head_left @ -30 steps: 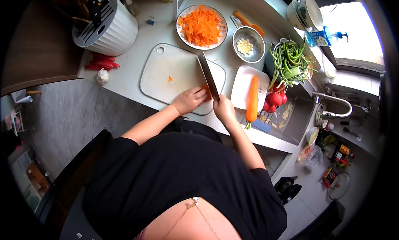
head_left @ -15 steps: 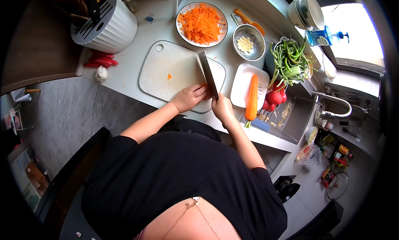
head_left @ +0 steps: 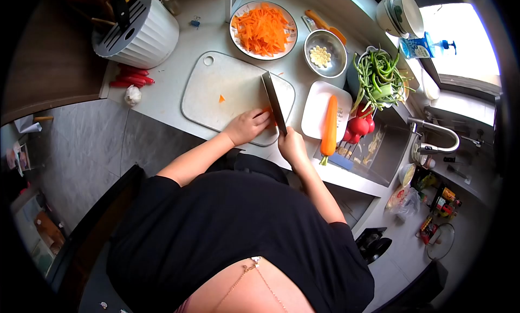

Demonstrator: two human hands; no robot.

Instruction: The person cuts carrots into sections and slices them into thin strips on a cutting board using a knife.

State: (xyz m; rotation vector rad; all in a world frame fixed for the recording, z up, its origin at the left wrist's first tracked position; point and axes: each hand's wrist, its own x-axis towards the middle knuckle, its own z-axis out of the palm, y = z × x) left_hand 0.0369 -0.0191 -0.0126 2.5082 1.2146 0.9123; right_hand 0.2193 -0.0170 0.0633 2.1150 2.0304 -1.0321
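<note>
While the right hand point(head_left: 292, 147) is closed round the handle of the knife point(head_left: 274, 102), the left hand point(head_left: 248, 125) lies palm down just beside the blade, over a mostly hidden carrot piece point(head_left: 268, 109) on the near right part of the cutting board point(head_left: 216, 99). Whether those fingers pinch it or merely press, I cannot tell. Slicing well probably calls for curled fingertips, knuckles guiding the blade's flat, and small, even shifts between cuts. Both forearms angle inward from the body's sides, and the blade points away from the torso.
</note>
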